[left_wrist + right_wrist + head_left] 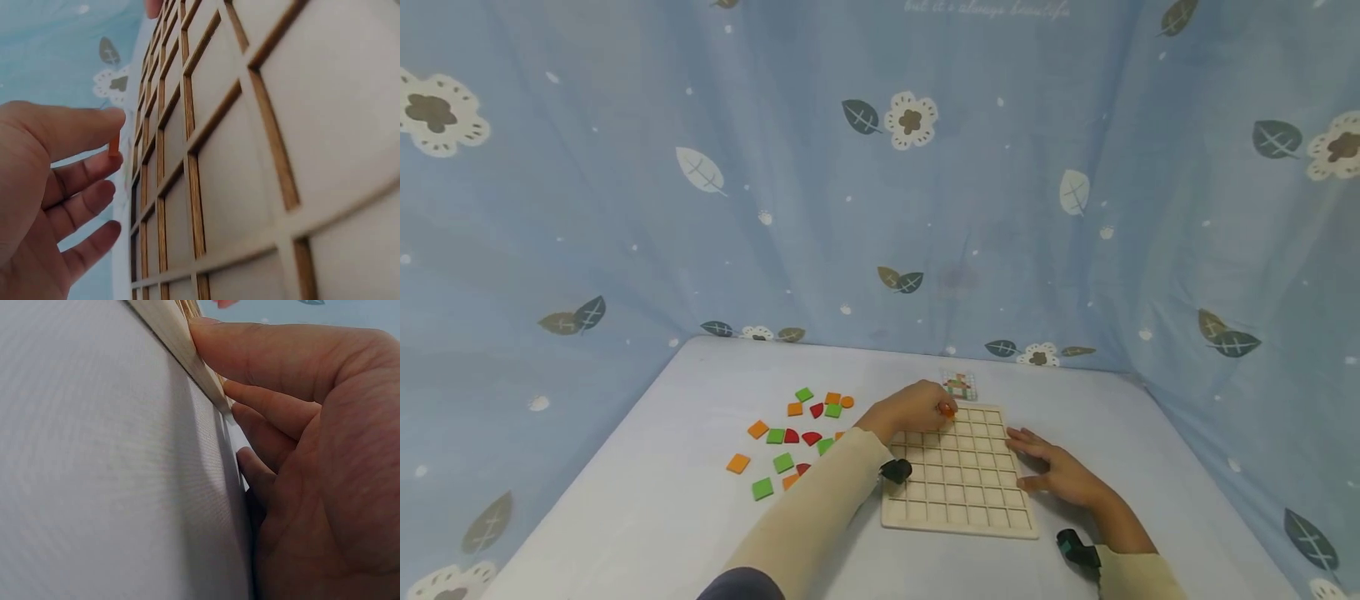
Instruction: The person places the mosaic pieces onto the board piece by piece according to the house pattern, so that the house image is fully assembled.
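My left hand (916, 408) is over the far part of a pale wooden grid board (958, 475), pinching a small orange tile (948, 410) between thumb and index finger. Seen edge-on in the left wrist view, the tile (114, 144) is held just off the board's surface; its full shape is hidden. The other fingers of that hand are loosely bent. My right hand (1063, 473) lies along the board's right side, its thumb and fingers spread. In the right wrist view the fingertips touch the board's edge (181, 340).
Left of the board, green square tiles (763, 488), orange squares (738, 463), red quarter-circle tiles (812, 437) and an orange round tile (847, 402) are scattered on the white table (647, 508). A small pattern card (959, 385) lies behind the board. A blue curtain (820, 208) surrounds the table.
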The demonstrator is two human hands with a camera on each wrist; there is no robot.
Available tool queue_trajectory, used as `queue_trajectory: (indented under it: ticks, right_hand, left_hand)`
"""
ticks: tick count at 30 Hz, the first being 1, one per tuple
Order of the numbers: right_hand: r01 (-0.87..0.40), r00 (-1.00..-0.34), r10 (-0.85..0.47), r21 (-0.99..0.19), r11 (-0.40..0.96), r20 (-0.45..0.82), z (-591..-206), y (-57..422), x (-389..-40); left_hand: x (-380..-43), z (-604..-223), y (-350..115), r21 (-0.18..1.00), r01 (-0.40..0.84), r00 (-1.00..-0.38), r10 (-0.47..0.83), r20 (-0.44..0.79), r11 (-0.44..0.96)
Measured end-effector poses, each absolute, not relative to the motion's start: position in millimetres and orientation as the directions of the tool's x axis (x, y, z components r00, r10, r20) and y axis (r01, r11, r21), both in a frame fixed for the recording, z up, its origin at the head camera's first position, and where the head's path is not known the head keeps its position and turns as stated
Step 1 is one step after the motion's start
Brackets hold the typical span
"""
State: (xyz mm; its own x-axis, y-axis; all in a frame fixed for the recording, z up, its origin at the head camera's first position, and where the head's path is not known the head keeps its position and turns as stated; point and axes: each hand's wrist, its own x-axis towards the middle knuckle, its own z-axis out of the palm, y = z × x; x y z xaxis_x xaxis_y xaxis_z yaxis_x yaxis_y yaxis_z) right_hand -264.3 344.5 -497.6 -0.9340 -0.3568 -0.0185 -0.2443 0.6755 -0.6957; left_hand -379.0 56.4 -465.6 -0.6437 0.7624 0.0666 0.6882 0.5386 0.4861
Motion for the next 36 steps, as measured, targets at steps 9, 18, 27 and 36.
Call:
queue_trajectory:
  ticks: [9,18,27,36]
  right_hand:
    - [-0.248,-0.936,-0.352,-0.685,0.685,-0.012,-498.5,346.2,-266.6]
    - [-0.276,-0.929,-0.369,-0.686,0.673,0.012,-496.8,345.1,-263.9]
    - [-0.281,-0.931,-0.365,-0.674,0.683,0.019,-497.5,345.9,-262.0]
    - [-0.281,-0.931,-0.365,-0.677,0.680,0.020,-498.2,346.5,-262.9]
  left_hand:
    - [-387.3,-468.0,69.4,0.478,0.663,-0.680,0.730,0.063,0.576]
    - [-388.7,-473.6,79.6,0.411,0.692,-0.684,0.722,0.110,0.593]
    - [-388.3,-475.3,90.5,0.466,0.647,-0.717,0.690,0.100,0.604]
    - [-389.1,-477.1,94.6,0.499,0.609,-0.739,0.670,0.072,0.617]
